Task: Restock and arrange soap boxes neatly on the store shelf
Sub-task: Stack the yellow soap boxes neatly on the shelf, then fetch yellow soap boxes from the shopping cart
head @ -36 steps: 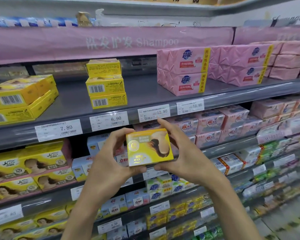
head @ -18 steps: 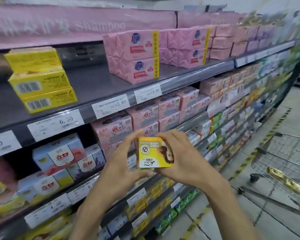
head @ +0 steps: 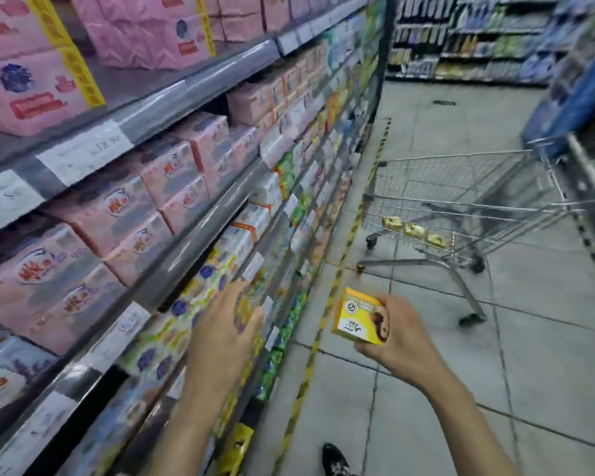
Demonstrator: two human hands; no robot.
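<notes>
Item held: one soap box (head: 356,317), a small rectangular carton of glossy yellow card with sharp corners. The right hand (head: 402,338) clamps it, fingers curled round its far side, printed face tilted up, clear of the shelving and over the floor (head: 461,338) of pale square tiles.

Left of the grip, the left hand (head: 227,324) is spread with straight fingers, holding nothing, in front of a lower shelf of yellow and white cartons (contact with them cannot be judged through the blur). Above and left of the grip, pink packs (head: 31,73) in crinkled wrap sit on a grey metal shelf (head: 193,94). Beyond the grip stands a wire shopping cart (head: 461,187) with three yellow boxes (head: 413,230) in a row on its base. A yellow-and-black striped line (head: 310,359) runs along the floor between grip and shelving.

Change from half a second ago: both hands then held the carton before the shelves; the left has let go, and the view has swung right and downward, taking in the whole cart.

Markings: the carton bears a round seal and a dark-haired figure; its lettering is too small to read. A price tag (head: 83,151) reads 13.9, last digit blurred.
</notes>
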